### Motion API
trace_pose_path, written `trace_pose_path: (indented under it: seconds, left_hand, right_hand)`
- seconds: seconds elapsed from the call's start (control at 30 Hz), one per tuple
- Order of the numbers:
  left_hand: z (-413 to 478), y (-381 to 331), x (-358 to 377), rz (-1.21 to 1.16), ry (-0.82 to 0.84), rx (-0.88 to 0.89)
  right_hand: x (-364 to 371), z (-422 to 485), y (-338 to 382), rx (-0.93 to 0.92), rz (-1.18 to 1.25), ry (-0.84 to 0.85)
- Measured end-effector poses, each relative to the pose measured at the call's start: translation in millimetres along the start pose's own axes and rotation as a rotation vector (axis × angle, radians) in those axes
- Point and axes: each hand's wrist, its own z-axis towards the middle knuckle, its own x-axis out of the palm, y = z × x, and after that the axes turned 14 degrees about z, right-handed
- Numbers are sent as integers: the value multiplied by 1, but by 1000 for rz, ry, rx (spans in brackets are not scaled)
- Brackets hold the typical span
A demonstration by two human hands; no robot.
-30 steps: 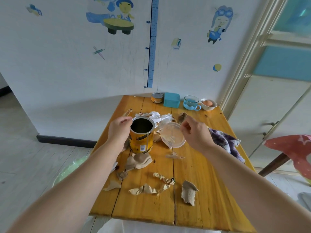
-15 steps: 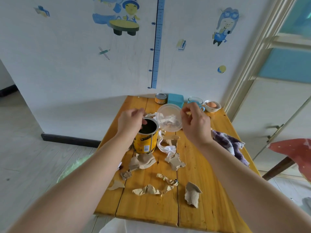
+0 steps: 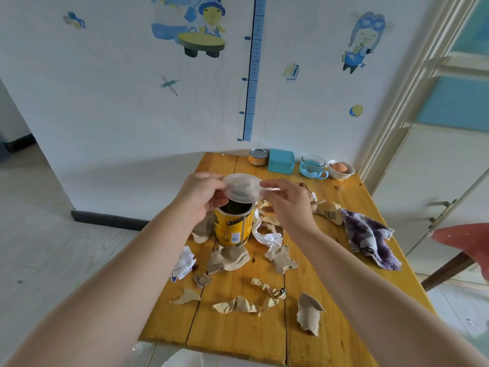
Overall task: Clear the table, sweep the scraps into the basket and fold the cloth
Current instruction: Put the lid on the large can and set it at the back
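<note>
Wooden table (image 3: 230, 337), hands (image 3: 203, 193) hiding lid (image 3: 242, 186) edges

Lid (image 3: 242, 187): clear, pinched by both hands, tilted over yellow can (image 3: 232, 225)
Desk (image 3: 238, 337): paper scraps (image 3: 239, 304), purple cloth (image 3: 369, 241)

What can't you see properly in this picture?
- Inside the yellow can: dark in the head view, and the clear lid held by the left hand and right hand partly covers it.
- The basket: not visible in the frame.
- Scraps behind the hands: hidden.
- Can label text: too small.
</note>
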Motion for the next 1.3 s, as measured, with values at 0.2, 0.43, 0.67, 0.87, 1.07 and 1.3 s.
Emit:
trace_pose_path:
  seconds: [0.2, 0.43, 0.67, 0.87, 1.07, 1.3]
  left_hand:
    - [0, 14, -1, 441, -177, 97]
    - [8, 19, -2, 743, -353, 254]
    - [22, 28, 0, 710, -375, 204]
    - [26, 35, 0, 709, -361, 189]
    - [31, 34, -3, 601, -308, 97]
    - [33, 36, -1, 441, -240, 116]
  right_hand:
    - [18, 8, -3, 462, 167, -163]
    - [31, 13, -8, 460, 107, -190]
    - [35, 24, -11, 360, -118, -150]
    - [37, 25, -15, 321, -178, -101]
    - [37, 20, -18, 180, -288, -58]
    - [38, 9, -27, -133, -709, 88]
